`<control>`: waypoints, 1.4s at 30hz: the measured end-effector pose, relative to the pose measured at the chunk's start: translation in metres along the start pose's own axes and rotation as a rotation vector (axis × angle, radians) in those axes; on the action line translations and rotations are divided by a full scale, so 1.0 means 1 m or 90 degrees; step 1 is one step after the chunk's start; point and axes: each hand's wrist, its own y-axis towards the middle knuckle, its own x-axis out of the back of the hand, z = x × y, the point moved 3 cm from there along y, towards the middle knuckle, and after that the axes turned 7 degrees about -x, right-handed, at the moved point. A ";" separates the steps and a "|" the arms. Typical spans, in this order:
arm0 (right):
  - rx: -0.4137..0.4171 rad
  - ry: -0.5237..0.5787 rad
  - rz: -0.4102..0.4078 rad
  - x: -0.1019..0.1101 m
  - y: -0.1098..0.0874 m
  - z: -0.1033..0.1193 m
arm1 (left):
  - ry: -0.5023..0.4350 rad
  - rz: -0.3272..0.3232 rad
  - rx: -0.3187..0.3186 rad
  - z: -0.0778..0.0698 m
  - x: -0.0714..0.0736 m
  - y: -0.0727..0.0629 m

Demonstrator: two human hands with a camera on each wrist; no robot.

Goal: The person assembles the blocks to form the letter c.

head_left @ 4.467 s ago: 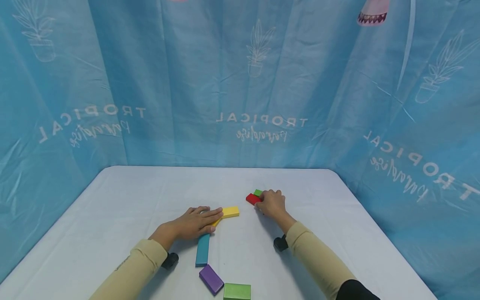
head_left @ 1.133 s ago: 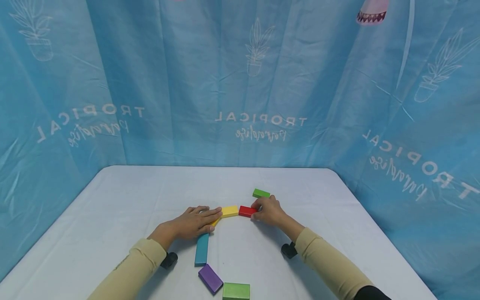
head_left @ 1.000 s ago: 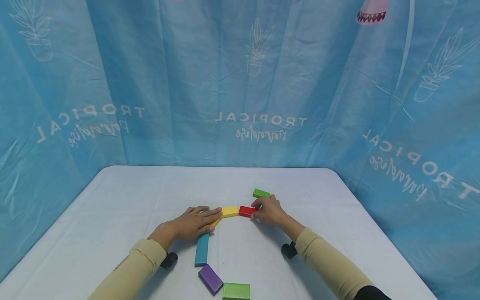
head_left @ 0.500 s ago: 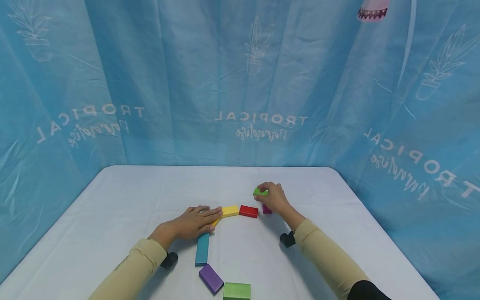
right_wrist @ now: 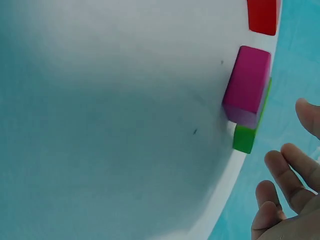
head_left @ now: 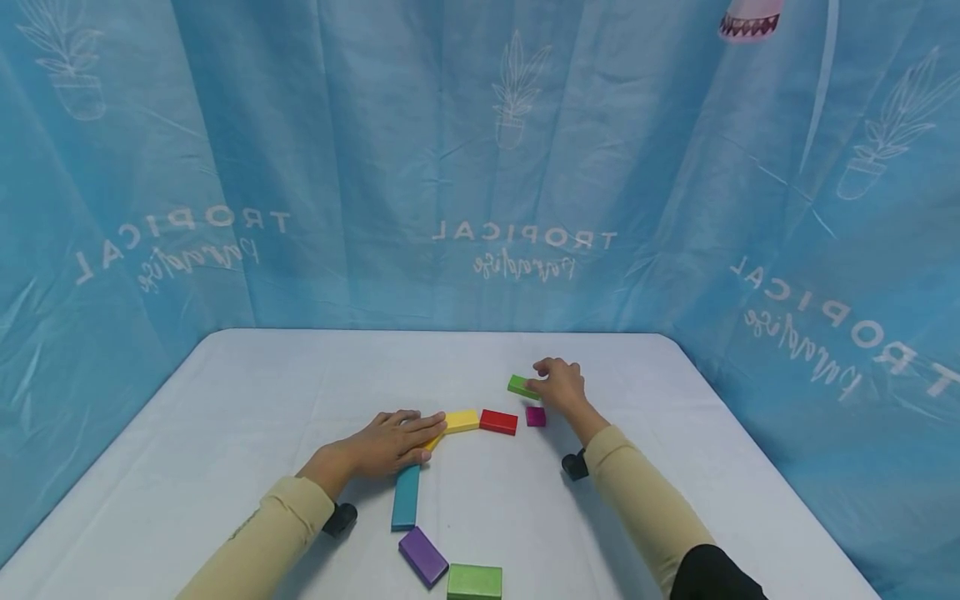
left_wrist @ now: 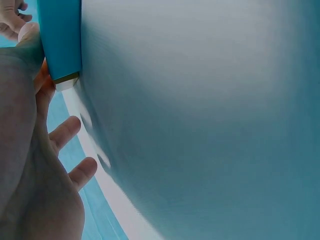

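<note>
My left hand (head_left: 393, 444) lies with fingers extended over a yellow block (head_left: 432, 442), mostly covering it. Beyond its fingertips, a second yellow block (head_left: 462, 421) runs up to a red block (head_left: 498, 422). From under the same hand a blue block (head_left: 405, 500) extends toward me. My right hand (head_left: 561, 387) hovers at the right end of a small green block (head_left: 521, 386), its thumb and fingers spread apart and holding nothing in the right wrist view. Just below that hand sits a magenta block (right_wrist: 248, 82).
A purple block (head_left: 423, 557) and a larger light green block (head_left: 474, 582) continue the curved row at the near side of the white table (head_left: 262, 400). Blue printed curtains (head_left: 480, 292) surround the table's back and sides.
The red block was slid left and toward me to the yellow block's end, then released. My right hand went back to the green block, then drew slightly right, uncovering the magenta block.
</note>
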 end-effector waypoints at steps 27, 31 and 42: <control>-0.086 0.082 0.078 -0.009 0.010 -0.023 | -0.002 0.009 0.019 -0.001 0.001 0.001; -0.082 0.073 0.081 -0.009 0.010 -0.022 | -0.006 0.005 0.013 -0.002 0.002 0.000; -0.062 0.073 0.080 -0.005 0.006 -0.023 | -0.003 0.004 0.023 0.000 -0.002 0.002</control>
